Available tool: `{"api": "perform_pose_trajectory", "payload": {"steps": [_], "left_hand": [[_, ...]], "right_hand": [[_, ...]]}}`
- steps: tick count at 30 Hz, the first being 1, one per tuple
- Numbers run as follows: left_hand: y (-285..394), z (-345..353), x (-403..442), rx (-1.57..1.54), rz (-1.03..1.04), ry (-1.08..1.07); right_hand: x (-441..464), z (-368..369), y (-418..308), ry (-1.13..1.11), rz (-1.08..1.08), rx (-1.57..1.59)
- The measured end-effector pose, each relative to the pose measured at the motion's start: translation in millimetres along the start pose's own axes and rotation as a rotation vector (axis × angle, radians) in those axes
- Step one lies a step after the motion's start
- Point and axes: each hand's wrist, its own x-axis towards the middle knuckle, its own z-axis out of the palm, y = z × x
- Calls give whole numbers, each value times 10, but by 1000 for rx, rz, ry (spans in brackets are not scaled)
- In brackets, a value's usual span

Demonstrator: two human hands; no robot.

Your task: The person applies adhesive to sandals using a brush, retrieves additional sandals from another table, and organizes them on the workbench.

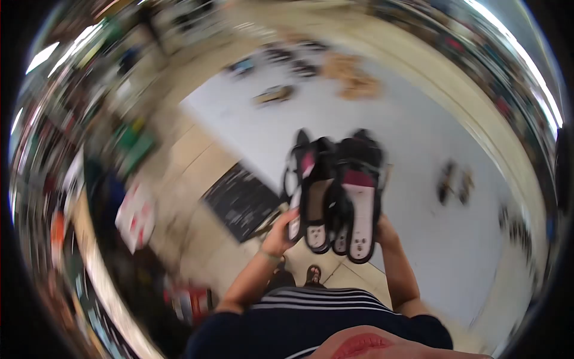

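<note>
Several black sandals with pale insoles and dark pink patches are held in a row between my two hands, out in front of my body. My left hand grips the outer sandal on the left side. On the right side, my right hand presses against the row, its fingers mostly hidden behind the sandals. The heel ends point toward me and the strapped ends point away.
A large pale table spreads beyond the sandals. On it lie a brown pair of shoes, tan crumpled material and another dark pair. A black mat lies on the tiled floor; a white bag stands left.
</note>
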Motion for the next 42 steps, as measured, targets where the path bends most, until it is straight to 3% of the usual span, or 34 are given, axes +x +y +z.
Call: {"api": "perform_pose_trajectory", "payload": {"steps": [1,2,3,7,16,17,19,22,24,26,27,34,38,42], "left_hand": [[217,-136,-217,-86,-2,-102],[329,-376,-479,-73,93,-55],[554,-444,-758,-43,125,-18],[1219,-715,-1757,-78,305,74],[3126,-2353,-3374,-175,751,488],[3336,-2517,-3492,-206,801,489],[3690,-2866,-3675,-258,890,454],[4319,-3138,-3739,-254,974,585],[4656,-3645,-3736,-257,1057,500],[5090,-3941,-3682,-254,1138,547],[5345,-4011,-3636,-251,1182,626],[7107,-5222,-3072,-225,1407,828],[8137,-5735,-2811,-342,1403,863],[9118,-6263,-2909,-367,1411,901]], "right_hand": [[136,248,105,-123,-71,75],[396,328,377,-83,133,66],[593,600,565,-171,94,36],[1234,1942,1242,-400,339,3],[2971,4794,3087,-718,577,-159],[3132,5120,3157,-622,727,-178],[3350,5858,3219,-575,745,-314],[4016,6568,3541,-673,783,-391],[4440,7077,3716,-735,786,-435],[4998,7475,3992,-940,851,-412],[5356,7646,4223,-987,862,-552],[7533,8886,5494,-1132,936,-458],[8761,9608,5962,-1237,1234,-374],[9490,10411,6416,-1259,1224,-360]]}}
